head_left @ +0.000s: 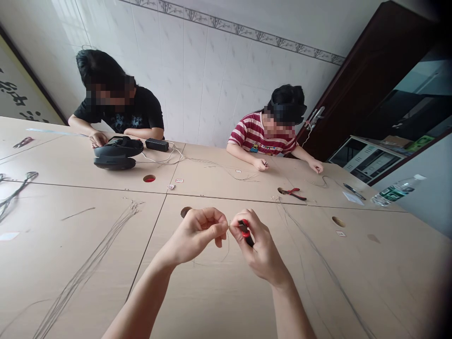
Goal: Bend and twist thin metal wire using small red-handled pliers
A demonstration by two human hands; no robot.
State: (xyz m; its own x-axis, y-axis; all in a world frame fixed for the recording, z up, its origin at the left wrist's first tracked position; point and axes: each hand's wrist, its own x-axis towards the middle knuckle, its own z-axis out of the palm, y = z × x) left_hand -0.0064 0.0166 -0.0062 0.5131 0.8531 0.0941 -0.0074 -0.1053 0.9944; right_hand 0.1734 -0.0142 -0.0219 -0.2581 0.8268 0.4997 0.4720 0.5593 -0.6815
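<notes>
My left hand [205, 231] is closed in a pinch on a thin wire [229, 245], whose loose part curves down below the fingertips. Close beside it, my right hand [257, 245] is wrapped round pliers [246, 230] with red and black handles; their jaws are mostly hidden by the fingers. The right thumb and forefinger also meet near the wire, almost touching the left fingertips. Both hands are above the table [212, 301]. Bundles of thin grey wires lie to the left [102, 245] and right of my hands.
Across the table sit two people, one by a black headset [118, 153] and one with hands on the tabletop. Red-handled pliers [293, 193] lie ahead to the right. A water bottle [399, 190] and a pen [354, 191] are at the right. Round holes [338, 221] pierce the tabletop.
</notes>
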